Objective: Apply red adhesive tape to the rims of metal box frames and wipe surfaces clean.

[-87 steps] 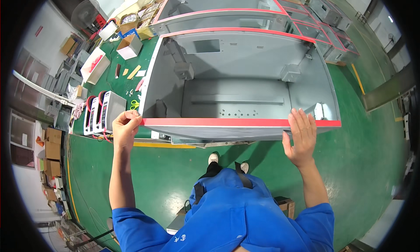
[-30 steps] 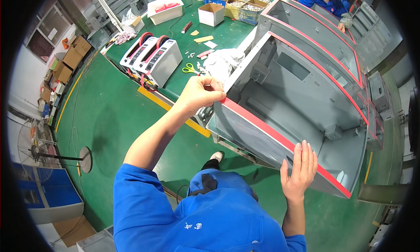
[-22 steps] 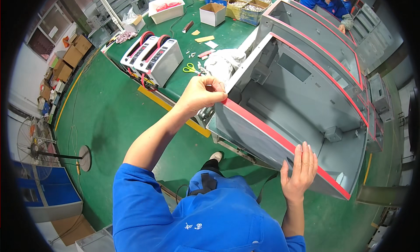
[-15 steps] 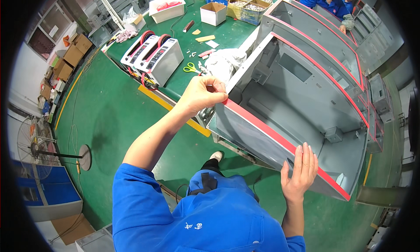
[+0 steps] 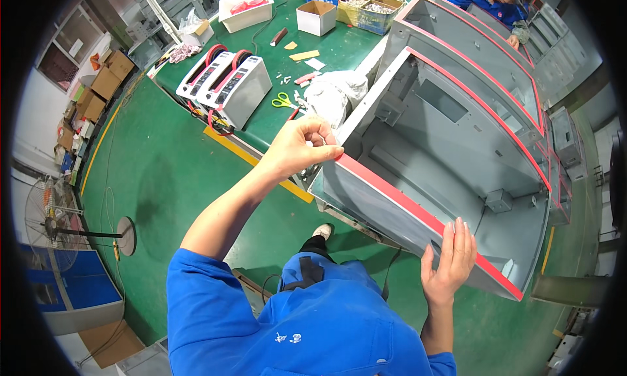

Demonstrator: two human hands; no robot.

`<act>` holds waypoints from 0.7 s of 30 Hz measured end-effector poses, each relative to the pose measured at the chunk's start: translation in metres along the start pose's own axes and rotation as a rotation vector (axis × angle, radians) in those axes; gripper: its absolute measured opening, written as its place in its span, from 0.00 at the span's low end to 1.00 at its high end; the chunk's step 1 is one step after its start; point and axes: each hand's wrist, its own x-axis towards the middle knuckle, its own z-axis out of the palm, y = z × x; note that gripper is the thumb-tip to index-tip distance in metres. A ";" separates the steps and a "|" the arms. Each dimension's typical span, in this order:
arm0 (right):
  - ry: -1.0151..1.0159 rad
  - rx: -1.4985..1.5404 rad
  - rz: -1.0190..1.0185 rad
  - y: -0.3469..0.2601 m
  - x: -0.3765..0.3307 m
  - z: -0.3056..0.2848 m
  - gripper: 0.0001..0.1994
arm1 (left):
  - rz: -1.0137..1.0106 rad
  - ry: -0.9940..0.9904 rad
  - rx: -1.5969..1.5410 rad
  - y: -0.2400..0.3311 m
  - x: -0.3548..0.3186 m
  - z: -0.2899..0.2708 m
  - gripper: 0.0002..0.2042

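We stand at a large open grey sheet-metal cabinet shell (image 5: 450, 154) lying beside the green bench (image 5: 339, 49), its hollow holding only small grey brackets, its front rim lined with a red edge strip (image 5: 418, 209). Our left hand (image 5: 302, 147) pinches the strip's end at the near left corner; our right hand (image 5: 449, 258) lies released, fingers flat against the rim. On the bench, a white cardboard box (image 5: 316, 17) stands open, apparently empty.
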 end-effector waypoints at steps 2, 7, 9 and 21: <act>-0.004 -0.023 0.011 -0.003 0.002 0.001 0.20 | -0.053 -0.030 -0.107 -0.010 0.000 0.000 0.09; -0.027 -0.076 0.023 -0.022 0.012 0.010 0.21 | 0.010 0.065 -0.181 -0.011 0.001 -0.002 0.20; -0.055 -0.048 -0.006 -0.035 0.024 0.016 0.21 | -0.059 0.086 -0.326 -0.019 0.002 -0.005 0.18; 0.023 0.235 -0.191 -0.132 0.112 0.068 0.20 | 0.113 0.272 -0.269 -0.055 0.003 0.009 0.09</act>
